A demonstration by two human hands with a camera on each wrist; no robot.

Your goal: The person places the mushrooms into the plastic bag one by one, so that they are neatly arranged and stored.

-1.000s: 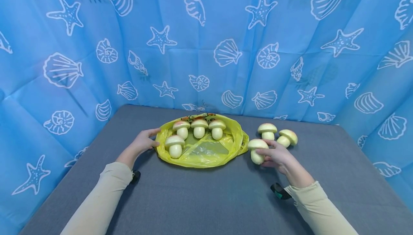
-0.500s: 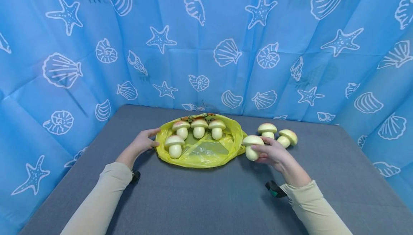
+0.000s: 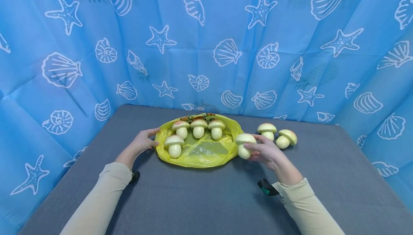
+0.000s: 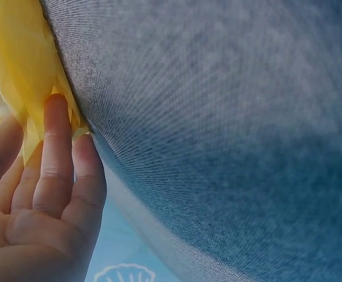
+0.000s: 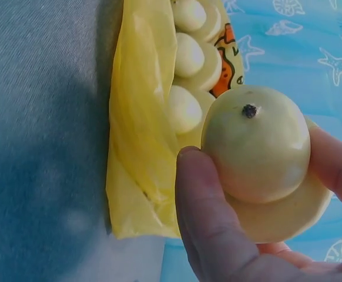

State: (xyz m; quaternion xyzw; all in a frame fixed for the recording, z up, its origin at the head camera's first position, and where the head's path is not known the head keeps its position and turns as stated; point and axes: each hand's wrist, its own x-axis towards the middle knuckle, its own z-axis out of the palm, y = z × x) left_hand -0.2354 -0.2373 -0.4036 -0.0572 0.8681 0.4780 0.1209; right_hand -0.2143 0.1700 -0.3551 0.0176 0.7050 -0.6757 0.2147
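Observation:
My left hand [image 3: 142, 142] holds the left rim of a yellow plastic bag [image 3: 204, 161]; in the left wrist view the yellow plastic [image 4: 24, 53] passes between thumb and fingers. Several toy mushrooms stand inside the bag, among them a front-left mushroom [image 3: 175, 150] and a back-row mushroom [image 3: 216, 133]. With thumb and fingers, my right hand [image 3: 271, 154] grips another toy mushroom [image 3: 244, 151] by the bag's right rim. Its stem bottom, with a dark spot, faces the right wrist camera, and the pale mushroom [image 5: 256, 147] covers part of the bag there.
Right of the bag, an upright mushroom [image 3: 266, 128] and a tilted mushroom [image 3: 286, 139] rest on the grey cloth-covered table [image 3: 193, 199]. Behind it hangs a blue curtain [image 3: 206, 23] with white shells and starfish. Each wrist wears a dark strap.
My right hand has moved left with its mushroom, from beside the two loose mushrooms to the bag's right rim. The left hand and the bag have stayed nearly still.

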